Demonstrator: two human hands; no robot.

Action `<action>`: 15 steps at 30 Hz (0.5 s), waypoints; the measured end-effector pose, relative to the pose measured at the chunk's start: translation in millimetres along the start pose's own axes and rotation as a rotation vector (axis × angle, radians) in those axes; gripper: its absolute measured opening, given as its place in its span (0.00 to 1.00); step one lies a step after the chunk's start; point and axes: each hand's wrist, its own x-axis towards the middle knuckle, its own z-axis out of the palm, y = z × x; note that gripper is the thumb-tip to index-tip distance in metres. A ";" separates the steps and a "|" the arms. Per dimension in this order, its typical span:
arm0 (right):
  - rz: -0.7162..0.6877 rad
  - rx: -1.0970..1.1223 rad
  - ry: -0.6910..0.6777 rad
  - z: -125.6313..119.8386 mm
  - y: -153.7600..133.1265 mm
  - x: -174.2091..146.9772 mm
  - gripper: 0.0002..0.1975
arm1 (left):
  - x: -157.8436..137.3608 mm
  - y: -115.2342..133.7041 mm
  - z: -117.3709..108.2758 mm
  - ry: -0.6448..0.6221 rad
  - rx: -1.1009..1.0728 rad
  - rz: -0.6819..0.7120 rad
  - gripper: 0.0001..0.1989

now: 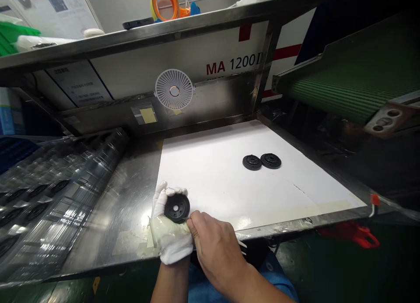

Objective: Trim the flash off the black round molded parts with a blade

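My left hand (169,230), in a white glove, holds a round black plastic disc (176,208) with a centre hole, face up, over the near edge of the metal bench. My bare right hand (215,250) pinches a thin metal tool (186,219) whose tip touches the disc's lower right rim. Two more black discs (252,162) (271,160) lie side by side, touching, on the white sheet (229,180) farther back and to the right.
A clear plastic tray (49,193) with black parts in its pockets lies at the left. A small white fan (174,89) stands at the back wall. A green conveyor belt (354,93) slopes at the right. Red-handled pliers (356,233) hang below the bench's right corner.
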 end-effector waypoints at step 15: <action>-0.003 0.017 0.015 -2.7 5.7 -0.1 0.09 | 5.1 10.3 2.5 0.029 -0.047 -0.327 0.07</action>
